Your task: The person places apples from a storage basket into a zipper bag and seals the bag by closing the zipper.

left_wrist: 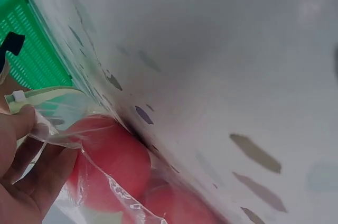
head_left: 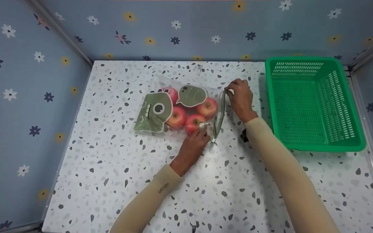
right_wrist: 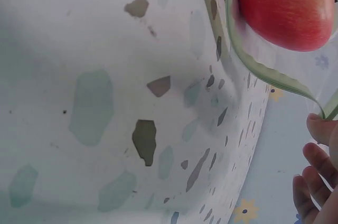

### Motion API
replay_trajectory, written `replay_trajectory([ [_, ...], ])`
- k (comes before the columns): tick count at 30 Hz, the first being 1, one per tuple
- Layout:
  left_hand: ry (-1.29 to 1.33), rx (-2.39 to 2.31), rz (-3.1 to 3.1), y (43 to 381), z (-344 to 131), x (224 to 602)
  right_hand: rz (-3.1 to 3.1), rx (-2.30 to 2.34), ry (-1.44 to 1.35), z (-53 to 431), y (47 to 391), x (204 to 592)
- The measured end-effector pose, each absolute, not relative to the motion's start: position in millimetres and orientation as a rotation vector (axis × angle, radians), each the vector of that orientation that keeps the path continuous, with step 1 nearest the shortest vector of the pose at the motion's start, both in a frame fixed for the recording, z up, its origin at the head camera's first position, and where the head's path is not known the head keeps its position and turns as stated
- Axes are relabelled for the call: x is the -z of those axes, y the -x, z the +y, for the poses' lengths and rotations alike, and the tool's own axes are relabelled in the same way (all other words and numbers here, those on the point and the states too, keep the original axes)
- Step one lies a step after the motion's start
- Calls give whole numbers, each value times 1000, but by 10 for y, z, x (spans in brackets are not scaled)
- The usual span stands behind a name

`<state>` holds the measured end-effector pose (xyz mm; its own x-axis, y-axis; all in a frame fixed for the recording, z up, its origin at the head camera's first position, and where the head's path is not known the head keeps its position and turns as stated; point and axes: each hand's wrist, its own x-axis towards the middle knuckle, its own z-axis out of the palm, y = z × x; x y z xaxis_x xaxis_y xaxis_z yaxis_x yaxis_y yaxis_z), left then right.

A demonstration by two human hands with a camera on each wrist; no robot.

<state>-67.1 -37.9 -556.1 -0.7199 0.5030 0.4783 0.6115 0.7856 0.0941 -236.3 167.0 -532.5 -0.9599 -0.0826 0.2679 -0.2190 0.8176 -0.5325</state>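
A clear zip bag (head_left: 170, 132) with a green cartoon creature printed on it lies on the speckled table, its mouth toward the right. Several red apples (head_left: 195, 123) show through the plastic. At the mouth's near corner my left hand (head_left: 193, 147) pinches the film, close to a white slider (left_wrist: 19, 96). My right hand (head_left: 241, 97) pinches the far corner of the green zip strip (head_left: 219, 121). Between the hands the strip bows apart in the right wrist view, with an apple (right_wrist: 288, 7) just inside it.
A green plastic basket (head_left: 270, 97) with slotted sides stands at the table's back right, beside my right forearm. Flower-patterned panels (head_left: 199, 29) border the table at the back and sides. A small black object (head_left: 244, 136) shows next to my right sleeve.
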Motion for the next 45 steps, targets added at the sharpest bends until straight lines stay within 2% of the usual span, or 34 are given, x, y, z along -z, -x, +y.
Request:
replay_trajectory([
  [8,732,559,-2395,708,-419,5460,-2752,-877,-228,1715,2333,5251],
  [17,568,907,-2365,733,-506,5279,-2786,-891,-90,1715,2309,5073],
  [30,366,1031,-2273,815,-596,5072,-2808,-961,-4,1730,2198,4816],
  [45,281,1217,-2114,979,-727,4899,-2786,-942,-2,1799,2072,4624],
])
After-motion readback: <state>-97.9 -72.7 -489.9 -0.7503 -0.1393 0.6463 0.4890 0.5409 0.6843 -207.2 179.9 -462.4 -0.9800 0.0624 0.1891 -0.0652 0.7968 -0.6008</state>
